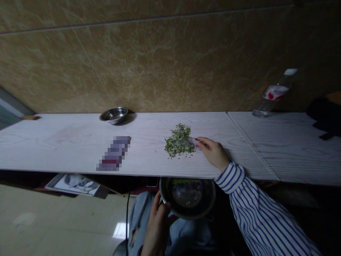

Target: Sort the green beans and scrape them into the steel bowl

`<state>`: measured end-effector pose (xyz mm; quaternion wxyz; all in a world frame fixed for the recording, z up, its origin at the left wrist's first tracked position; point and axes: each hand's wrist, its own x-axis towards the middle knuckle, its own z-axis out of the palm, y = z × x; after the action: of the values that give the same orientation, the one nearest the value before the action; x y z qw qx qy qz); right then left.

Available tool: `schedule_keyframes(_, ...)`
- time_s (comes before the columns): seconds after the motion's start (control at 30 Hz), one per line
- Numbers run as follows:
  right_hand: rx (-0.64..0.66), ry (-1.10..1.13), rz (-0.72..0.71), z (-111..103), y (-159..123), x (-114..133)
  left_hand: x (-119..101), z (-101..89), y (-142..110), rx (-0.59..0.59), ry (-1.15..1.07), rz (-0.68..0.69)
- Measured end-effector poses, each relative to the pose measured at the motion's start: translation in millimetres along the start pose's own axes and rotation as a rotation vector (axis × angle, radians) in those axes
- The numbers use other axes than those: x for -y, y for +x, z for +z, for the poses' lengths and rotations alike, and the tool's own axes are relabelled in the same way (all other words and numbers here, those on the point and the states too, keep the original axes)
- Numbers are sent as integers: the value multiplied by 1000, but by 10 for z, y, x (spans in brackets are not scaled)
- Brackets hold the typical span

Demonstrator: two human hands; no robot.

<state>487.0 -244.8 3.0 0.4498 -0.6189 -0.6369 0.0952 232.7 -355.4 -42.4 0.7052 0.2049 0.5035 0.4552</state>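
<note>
A loose pile of small green beans [178, 141], like mung beans, lies spread on the white wood-grain counter [149, 142]. At the pile's right side, my right hand [212, 152] pinches a clear plastic piece [190, 143] whose far end rests among the beans; its exact shape is hard to make out. Below the counter's front edge, my left hand [159, 218] grips the left rim of a round metal bowl [195, 212] held over my lap. Some green beans show inside the bowl near its far wall.
A small steel bowl [114, 116] stands near the wall, left of the pile. A pixelated flat item [114, 153] lies in front of it. To the right are a clear bottle [274, 93] with a white cap and a dark cloth-like item [326, 115]. Beneath the counter is an open drawer [77, 185].
</note>
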Motion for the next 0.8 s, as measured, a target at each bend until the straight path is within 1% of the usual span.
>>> schedule_keyframes(0.13,28,24,9,11,-32,17,31,-4,9,18,-8,-1)
schedule_keyframes(0.3,61,37,21,-2,-98,44,75,-9,45,-1,-49,33)
schedule_keyframes(0.4,53,53,22,-38,-158,55,66,-13,45,-1,-45,28)
schedule_keyframes(0.57,9,21,47,-113,-272,25,8,-26,1,27,-52,10)
schedule_keyframes(0.67,-57,2,92,-140,-333,-45,0,-39,-12,26,-47,1)
schedule_keyframes(0.8,-157,120,173,-155,-402,-176,51,-55,14,-7,-45,-13)
